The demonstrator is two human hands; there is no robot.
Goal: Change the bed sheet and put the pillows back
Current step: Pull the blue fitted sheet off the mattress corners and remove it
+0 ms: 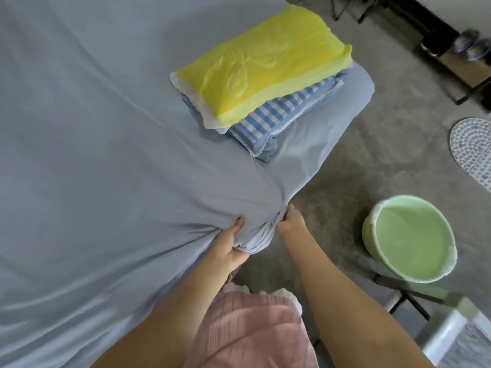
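I am at the corner-fitting step: my left hand [229, 244] grips a bunched fold of the blue sheet [93, 144] at the bed's corner, 6 o'clock in my view; my right hand [288, 221] pinches it just beside. The stacked pillows [263, 81] sit at 1 o'clock. Next, I judge, the bunch needs pulling down under the corner.

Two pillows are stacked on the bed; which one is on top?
The yellow pillow with the white frilled edge is on top. The blue-and-white checked pillow with lace trim lies under it, showing only along its near side, on the grey-blue bed sheet.
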